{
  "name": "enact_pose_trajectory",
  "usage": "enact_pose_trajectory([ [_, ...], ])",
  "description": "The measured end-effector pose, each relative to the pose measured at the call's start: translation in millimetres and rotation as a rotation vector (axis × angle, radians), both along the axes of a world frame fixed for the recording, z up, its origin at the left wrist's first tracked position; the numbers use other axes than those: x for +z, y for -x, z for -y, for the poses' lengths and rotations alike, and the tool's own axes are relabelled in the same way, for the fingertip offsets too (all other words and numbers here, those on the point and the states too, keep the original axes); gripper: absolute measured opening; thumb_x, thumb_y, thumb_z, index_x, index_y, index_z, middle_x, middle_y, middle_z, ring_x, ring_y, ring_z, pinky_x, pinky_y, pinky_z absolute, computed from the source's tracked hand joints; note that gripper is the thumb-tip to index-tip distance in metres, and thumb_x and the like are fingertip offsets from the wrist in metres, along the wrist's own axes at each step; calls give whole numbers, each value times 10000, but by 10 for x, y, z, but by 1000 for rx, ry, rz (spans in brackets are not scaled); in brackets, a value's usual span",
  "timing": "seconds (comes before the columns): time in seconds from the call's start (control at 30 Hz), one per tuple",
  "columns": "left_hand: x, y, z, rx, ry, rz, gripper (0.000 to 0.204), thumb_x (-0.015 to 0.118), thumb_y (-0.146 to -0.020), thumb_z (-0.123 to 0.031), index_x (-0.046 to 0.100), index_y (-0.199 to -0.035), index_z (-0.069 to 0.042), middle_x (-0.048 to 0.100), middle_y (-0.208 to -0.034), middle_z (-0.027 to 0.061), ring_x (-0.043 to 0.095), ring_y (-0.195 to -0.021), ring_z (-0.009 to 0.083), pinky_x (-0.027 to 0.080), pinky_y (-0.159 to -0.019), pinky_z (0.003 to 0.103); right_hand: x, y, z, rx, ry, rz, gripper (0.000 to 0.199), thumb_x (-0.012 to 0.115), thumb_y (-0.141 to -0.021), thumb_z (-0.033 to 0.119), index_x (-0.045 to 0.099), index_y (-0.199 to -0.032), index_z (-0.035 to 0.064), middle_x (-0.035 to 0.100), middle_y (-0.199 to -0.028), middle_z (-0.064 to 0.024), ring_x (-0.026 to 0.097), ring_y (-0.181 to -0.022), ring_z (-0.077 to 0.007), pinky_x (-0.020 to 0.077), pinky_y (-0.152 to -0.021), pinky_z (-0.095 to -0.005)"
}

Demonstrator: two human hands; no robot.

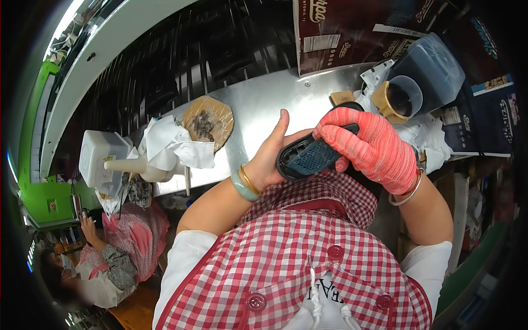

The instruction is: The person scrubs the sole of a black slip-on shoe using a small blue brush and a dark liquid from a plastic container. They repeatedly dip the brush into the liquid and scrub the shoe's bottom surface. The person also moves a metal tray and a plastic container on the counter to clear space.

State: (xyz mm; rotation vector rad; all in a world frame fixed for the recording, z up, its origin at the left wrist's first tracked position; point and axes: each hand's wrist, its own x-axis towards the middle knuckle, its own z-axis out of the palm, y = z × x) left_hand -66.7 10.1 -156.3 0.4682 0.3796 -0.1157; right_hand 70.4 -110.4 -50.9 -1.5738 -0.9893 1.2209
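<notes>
While both hands (330, 151) clasp a shoe sole (308, 158), grip closed

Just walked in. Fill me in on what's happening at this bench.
A person in a red checked apron holds a black shoe sole in both hands above a metal worktable. The bare left hand supports it from underneath; the right hand, in a red knit glove, presses on its top end. On the table lie crumpled white paper, a white squeeze bottle and a brown pad. Another person sits at lower left.
</notes>
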Motion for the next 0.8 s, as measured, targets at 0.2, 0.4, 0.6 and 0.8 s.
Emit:
enact_pose_trajectory([
  [0.2, -206, 66, -107, -142, 59, 69, 764, 259, -871, -667, 450, -1229, -19, 615, -980, 210, 655, -721, 364, 545, -464, 350, 125, 74, -228, 88, 116, 32, 297, 553, -874, 283, 613, -988, 15, 611, -703, -67, 552, -506, -100, 451, -515, -236],
  [0.4, -292, 109, -237, -254, -35, 69, 963, 221, -793, -779, 421, -1247, 46, 621, -958, 237, 660, -689, 379, 541, -439, 345, 42, 81, -328, 152, 99, 82, 309, 591, -844, 303, 638, -972, 26, 600, -644, -63, 544, -505, -102, 448, -517, -255],
  [0.6, -246, 125, -326, -310, 4, 4, 1016, 207, -793, -781, 433, -1238, 104, 628, -964, 230, 664, -673, 375, 548, -417, 327, -82, -111, -231, 200, 119, 52, 291, 604, -843, 298, 646, -967, 38, 608, -697, -51, 534, -527, -97, 450, -538, -235],
  [0.8, -250, 152, -423, -347, 23, 48, 977, 204, -811, -762, 438, -1256, 76, 628, -971, 240, 665, -677, 372, 548, -420, 324, -134, -281, -11, 131, 139, 23, 245, 607, -844, 256, 652, -955, 42, 613, -759, -34, 543, -555, -94, 471, -563, -225],
])
